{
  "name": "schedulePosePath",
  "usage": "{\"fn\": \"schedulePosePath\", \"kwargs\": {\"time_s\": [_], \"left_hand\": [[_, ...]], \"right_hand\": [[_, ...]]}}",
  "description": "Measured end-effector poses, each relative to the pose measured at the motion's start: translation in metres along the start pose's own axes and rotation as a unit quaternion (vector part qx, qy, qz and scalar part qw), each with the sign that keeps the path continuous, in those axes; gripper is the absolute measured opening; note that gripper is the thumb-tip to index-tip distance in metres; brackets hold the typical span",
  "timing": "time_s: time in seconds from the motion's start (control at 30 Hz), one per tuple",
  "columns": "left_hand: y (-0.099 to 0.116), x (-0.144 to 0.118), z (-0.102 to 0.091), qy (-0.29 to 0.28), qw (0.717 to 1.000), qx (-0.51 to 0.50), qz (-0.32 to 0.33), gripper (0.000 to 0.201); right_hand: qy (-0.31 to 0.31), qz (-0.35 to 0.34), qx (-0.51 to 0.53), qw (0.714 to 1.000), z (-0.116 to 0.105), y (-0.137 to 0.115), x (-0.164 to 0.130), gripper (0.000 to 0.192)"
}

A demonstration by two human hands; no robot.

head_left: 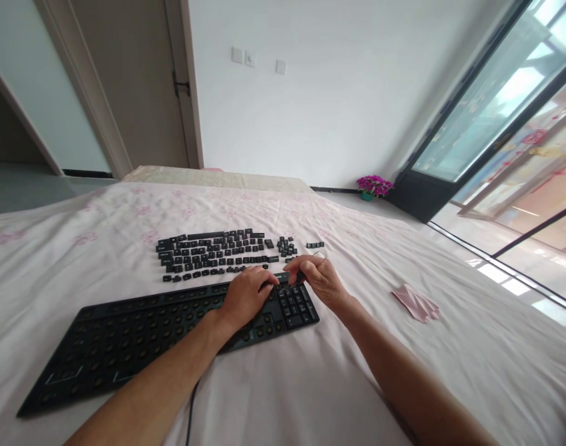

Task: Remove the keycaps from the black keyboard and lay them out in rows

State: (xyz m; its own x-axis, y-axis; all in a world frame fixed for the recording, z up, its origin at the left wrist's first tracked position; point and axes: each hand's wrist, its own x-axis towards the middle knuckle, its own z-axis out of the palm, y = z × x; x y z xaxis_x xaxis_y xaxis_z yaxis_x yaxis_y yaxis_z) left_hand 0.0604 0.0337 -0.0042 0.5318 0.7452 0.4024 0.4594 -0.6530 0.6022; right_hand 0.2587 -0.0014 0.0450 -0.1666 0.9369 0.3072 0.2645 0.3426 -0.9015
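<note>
Two hands met at the keyboard (124, 334): your left hand (246, 296) pressed flat, your right hand (320, 277) pinched a small, light keycap (300, 276) by its edges.

Bed (403, 384): keyboard (124, 334), loose keycaps (217, 254), pink cloth (415, 303).

**Item count**

1 keyboard (138, 337), most caps off. 2 hands: left hand (245, 297), right hand (320, 279). 1 pink cloth (415, 302). 1 flower pot (373, 186). 3 wall switches (257, 60). 1 door (134, 80). Loose keycaps (217, 254): dozens, exact count unreadable.
</note>
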Motion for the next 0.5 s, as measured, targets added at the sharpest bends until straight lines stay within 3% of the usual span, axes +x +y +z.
{"fn": "schedulePosePath", "kwargs": {"time_s": [0.27, 0.5], "left_hand": [[-0.001, 0.001, 0.0, 0.005, 1.0, 0.018, -0.006, 0.013], [-0.004, 0.002, 0.003, 0.012, 1.0, 0.014, -0.001, 0.013]], "right_hand": [[-0.105, -0.079, -0.072, 0.989, 0.002, 0.001, 0.006, 0.046], [-0.185, -0.181, -0.181, 0.949, -0.002, -0.001, 0.014, 0.024]]}}
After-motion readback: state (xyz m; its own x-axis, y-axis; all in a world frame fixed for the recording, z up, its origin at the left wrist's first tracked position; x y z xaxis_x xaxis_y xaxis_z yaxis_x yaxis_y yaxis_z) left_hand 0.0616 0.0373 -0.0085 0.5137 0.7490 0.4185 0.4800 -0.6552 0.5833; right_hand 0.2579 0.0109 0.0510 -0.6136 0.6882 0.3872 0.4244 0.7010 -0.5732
